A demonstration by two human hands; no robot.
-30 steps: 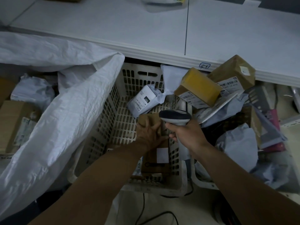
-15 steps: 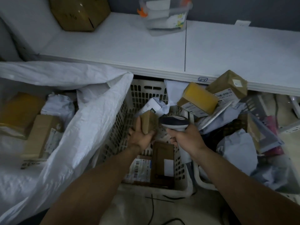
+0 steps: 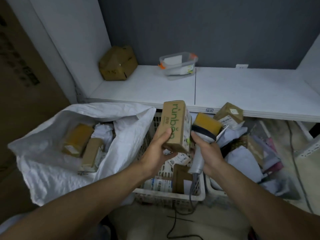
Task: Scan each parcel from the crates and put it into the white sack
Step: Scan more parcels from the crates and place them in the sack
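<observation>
Head camera is giving us a white worktop (image 3: 242,87) running across the back. Under its front edge, on our left, the white sack (image 3: 52,161) is gaping open, with brown boxes (image 3: 78,141) lying inside it. Just beside the sack a pale slotted crate (image 3: 166,196) is standing, and labelled packets (image 3: 159,184) are lying on its bottom. A second crate (image 3: 212,185) is standing just to its right, heaped with grey mailers (image 3: 242,156). Back on the worktop a crumpled carton (image 3: 117,64) is sitting at the left end. A clear tub (image 3: 178,66) with orange clips is sitting near the middle, well apart from the carton.

We are holding a brown parcel (image 3: 174,125) with green lettering above the first crate, roughly upright and leaning a little. Our left hand (image 3: 155,153) is gripping its lower end, the thumb pressing on the lettered face and the fingers curling underneath. Our right hand (image 3: 211,153) is wrapping round the grey handle of the scanner (image 3: 203,138). The scanner's dark-banded head is sitting just beside the parcel's right face, and we cannot tell whether the two are touching.
</observation>
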